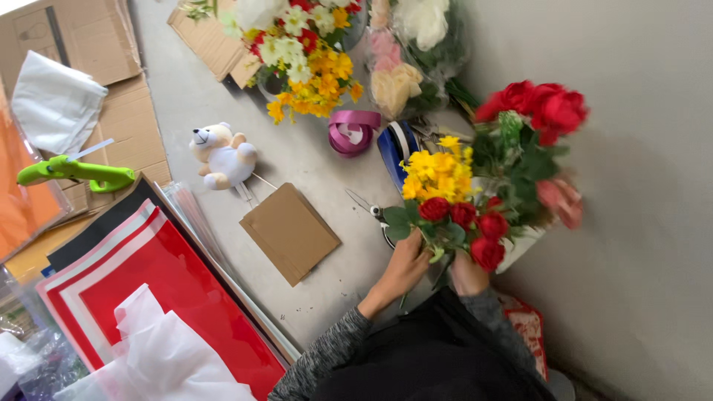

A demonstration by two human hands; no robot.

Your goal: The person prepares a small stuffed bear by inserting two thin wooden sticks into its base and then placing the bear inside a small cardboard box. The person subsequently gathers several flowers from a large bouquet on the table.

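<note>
Low against the grey wall [639, 223], my left hand [405, 269] curls shut around the stems under a bunch of red roses [464, 219] and yellow flowers [438, 172], while my right hand [468, 276] seems to grip the same stems from the other side, though the blooms hide its fingers. Scissors [369, 208] lie just beside the bunch on the floor, with a brown card [290, 232] and a small teddy bear [221, 156] farther left.
</note>
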